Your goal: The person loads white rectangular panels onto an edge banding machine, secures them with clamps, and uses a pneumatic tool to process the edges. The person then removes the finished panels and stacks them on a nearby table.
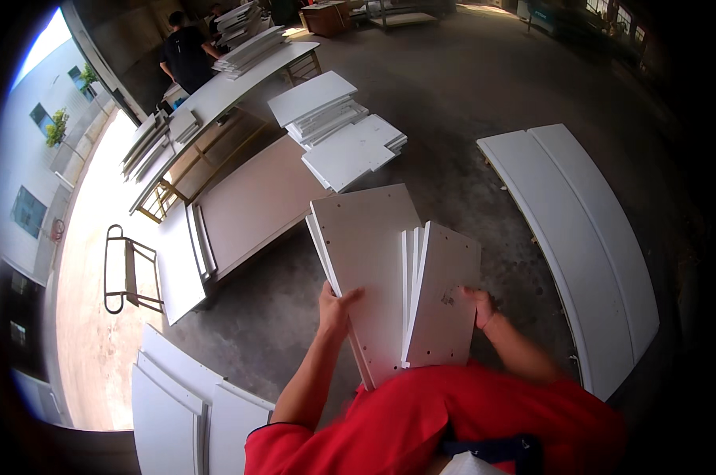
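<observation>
Against my red shirt rests a stack of white boards with small drilled holes. My left hand [338,310] is closed round the left edge of the larger white board [370,253], its thumb lying on the face. My right hand [482,307] grips the right edge of a shorter white board [446,289], which has a dark smudge near my thumb. Several thin board edges show between the two faces. The fingers behind the boards are hidden.
Ahead stands a pile of white panels [350,150] beside a large brown sheet [255,202]. A long white table [239,87] bears more boards, with a person [188,55] behind it. Long white panels [579,229] lie to the right; others [172,396] lean at lower left, near a metal cart [130,273].
</observation>
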The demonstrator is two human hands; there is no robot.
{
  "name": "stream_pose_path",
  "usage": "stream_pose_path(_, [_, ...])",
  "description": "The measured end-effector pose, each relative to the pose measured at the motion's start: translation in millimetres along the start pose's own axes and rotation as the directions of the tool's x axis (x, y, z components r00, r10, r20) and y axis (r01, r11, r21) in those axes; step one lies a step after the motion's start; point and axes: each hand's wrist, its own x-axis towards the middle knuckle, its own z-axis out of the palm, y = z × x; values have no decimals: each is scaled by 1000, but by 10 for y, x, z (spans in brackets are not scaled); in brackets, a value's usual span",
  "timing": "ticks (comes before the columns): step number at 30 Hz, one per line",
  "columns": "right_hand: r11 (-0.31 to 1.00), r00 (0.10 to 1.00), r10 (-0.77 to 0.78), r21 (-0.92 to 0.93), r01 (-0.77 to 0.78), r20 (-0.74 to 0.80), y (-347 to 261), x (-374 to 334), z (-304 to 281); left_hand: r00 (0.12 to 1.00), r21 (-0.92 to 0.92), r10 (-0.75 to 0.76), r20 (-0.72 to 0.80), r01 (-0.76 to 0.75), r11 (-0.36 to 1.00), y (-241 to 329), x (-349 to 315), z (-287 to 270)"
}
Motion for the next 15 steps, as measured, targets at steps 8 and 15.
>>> stream_pose_path(8, [993, 995, 98, 68, -98, 14, -1633, 3152, -412, 985, -72, 30, -171, -43, 996, 228, 2986, -33])
stream_pose_path(15, [965, 973, 177, -166, -201, -146, -3173, 5393, -241, 945, -202, -83, -316, 19, 979, 91, 5204, -384])
